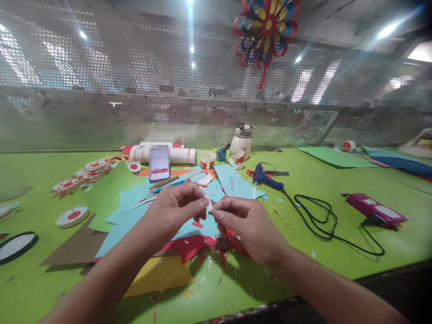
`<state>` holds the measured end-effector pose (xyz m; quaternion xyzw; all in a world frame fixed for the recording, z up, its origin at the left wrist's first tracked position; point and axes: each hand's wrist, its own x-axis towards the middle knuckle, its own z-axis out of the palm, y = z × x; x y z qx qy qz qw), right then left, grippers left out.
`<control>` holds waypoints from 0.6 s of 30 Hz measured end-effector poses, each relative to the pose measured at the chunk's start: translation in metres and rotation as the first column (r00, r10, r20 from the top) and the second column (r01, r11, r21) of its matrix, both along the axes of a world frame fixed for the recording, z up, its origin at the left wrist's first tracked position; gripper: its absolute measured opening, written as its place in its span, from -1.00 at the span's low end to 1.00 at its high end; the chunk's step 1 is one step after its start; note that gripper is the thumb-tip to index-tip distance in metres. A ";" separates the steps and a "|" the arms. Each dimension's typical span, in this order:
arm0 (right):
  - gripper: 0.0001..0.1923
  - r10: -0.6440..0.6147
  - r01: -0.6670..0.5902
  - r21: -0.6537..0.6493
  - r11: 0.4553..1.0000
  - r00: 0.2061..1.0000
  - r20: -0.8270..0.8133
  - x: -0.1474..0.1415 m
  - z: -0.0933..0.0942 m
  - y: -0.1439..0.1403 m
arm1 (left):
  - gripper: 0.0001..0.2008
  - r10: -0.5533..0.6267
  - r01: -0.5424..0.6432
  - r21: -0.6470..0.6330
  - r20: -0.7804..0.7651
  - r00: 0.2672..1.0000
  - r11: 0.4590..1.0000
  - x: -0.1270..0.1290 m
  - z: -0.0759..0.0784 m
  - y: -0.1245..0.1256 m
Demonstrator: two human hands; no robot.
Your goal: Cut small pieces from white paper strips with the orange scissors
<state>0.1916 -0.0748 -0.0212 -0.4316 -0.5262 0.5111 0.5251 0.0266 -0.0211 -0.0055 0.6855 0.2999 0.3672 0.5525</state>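
Between my two hands is a small white paper piece (pixel 210 204), pinched by the fingertips of both. My left hand (pixel 182 202) is closed on its upper left side, thumb against forefinger. From the right, my right hand (pixel 248 222) grips its lower end the same way. Below them lie light blue paper sheets (pixel 126 207), a red sheet (pixel 189 247) and a yellow sheet (pixel 160 274). A red curved object (pixel 236 240) shows partly under my right hand; I cannot make out its kind. White paper scraps (pixel 204 180) lie just beyond my left hand.
A phone (pixel 159 163) leans against white paper cups (pixel 182 155) laid in a stack. Right of my hands are a blue glue gun (pixel 266 177), its black cord and a purple power strip (pixel 376 209). Red-and-white discs (pixel 96 168) are piled left. A bottle (pixel 241 141) stands behind.
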 end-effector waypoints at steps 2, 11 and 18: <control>-0.84 -0.005 0.005 -0.012 1.000 1.000 0.002 0.000 0.000 0.000 | -0.87 -0.005 0.005 0.006 -0.001 1.000 1.000 0.000 -0.001 0.000; -0.90 -0.011 0.006 -0.086 0.996 0.998 -0.059 -0.001 -0.007 0.002 | -0.88 0.029 -0.029 0.046 0.005 1.000 0.998 -0.002 0.003 0.001; -0.90 0.024 -0.034 -0.092 0.995 0.994 -0.109 0.001 -0.010 0.002 | -0.88 0.040 -0.041 0.049 0.026 0.999 0.998 -0.002 0.004 0.001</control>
